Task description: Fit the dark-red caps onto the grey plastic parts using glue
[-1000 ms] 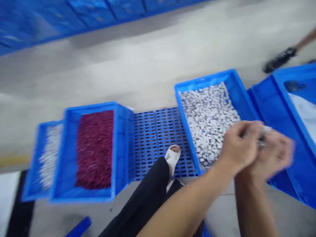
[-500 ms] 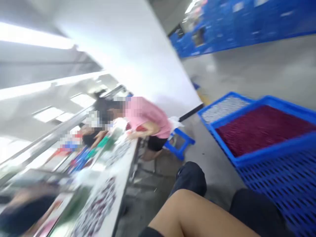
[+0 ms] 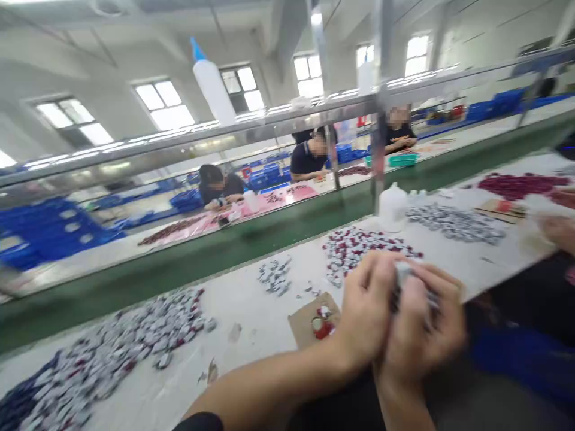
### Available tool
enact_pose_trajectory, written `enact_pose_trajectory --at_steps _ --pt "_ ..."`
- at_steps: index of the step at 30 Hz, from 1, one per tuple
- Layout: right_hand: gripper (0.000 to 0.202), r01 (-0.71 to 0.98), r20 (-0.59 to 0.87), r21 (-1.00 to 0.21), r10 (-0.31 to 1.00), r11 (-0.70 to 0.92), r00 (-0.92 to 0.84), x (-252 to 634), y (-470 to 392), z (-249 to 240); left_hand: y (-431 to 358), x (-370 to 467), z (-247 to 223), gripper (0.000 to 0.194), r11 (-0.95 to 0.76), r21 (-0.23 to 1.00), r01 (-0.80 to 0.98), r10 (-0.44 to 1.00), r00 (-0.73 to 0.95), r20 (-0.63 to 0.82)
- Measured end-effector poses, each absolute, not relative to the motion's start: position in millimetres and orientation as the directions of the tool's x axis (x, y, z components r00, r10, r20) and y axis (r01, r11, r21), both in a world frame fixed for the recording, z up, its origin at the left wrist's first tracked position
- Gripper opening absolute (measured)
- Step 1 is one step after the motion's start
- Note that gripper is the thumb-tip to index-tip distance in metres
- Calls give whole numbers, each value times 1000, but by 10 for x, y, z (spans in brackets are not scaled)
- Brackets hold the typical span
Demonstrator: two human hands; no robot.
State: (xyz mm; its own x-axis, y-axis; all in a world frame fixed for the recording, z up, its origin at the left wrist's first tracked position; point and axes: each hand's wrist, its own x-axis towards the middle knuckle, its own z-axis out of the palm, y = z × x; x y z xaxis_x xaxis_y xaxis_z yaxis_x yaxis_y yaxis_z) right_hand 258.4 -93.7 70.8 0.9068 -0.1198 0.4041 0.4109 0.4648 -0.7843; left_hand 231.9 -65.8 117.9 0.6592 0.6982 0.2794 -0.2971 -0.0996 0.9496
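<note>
Pale grey pieces (image 3: 403,273) fill the hollow between the two hands, raised above the near edge of the counter (image 3: 242,359), just on the near side of a heap of white and dark red pieces (image 3: 354,246). I see the left hand (image 3: 366,311) with its fingers curled inward against the load, and the right hand (image 3: 424,326) wrapped around the other side, fingers bent and pressed up to it. Blur hides how many pieces there are and exactly where each fingertip presses.

Holding such a loose handful well, I judge, calls for even, light pressure from both sides: too much squeeze could pop small pieces out at the top, and a gap along the heels of the palms could let them dribble through. I would want both wrists moving as one, with the opening facing up.

Clearance matters too. A brown board (image 3: 299,326) carrying a red piece (image 3: 320,328) sits just left of the wrists, with a small grey cluster (image 3: 275,276) farther left, while a white bottle (image 3: 393,206) stands on the far side. Low, quick sweeps could catch the board or scatter stray pieces, so I favour a steady, level carriage above them.
</note>
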Motion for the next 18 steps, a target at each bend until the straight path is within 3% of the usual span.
enact_pose_trajectory --at_steps 4,8,10,14,18 --pt "26 193 313 -888 241 418 919 2471 529 581 705 2138 876 51 -16 975 -221 934 344 94" --pt "29 29 125 -978 472 206 873 2383 1532 193 1559 2050 526 31 149 983 -112 971 206 -124" --pt "33 -29 33 -994 538 107 843 2369 1769 34 1801 2023 402 34 189 981 -44 967 181 -179" --pt "36 -113 -110 -993 631 -36 768 2380 1899 -125 2032 1960 256 40 160 982 102 971 161 -175" --pt "35 -128 -138 -989 701 -68 700 2468 1780 -90 2059 1909 296 38 -5 969 249 987 159 -36"
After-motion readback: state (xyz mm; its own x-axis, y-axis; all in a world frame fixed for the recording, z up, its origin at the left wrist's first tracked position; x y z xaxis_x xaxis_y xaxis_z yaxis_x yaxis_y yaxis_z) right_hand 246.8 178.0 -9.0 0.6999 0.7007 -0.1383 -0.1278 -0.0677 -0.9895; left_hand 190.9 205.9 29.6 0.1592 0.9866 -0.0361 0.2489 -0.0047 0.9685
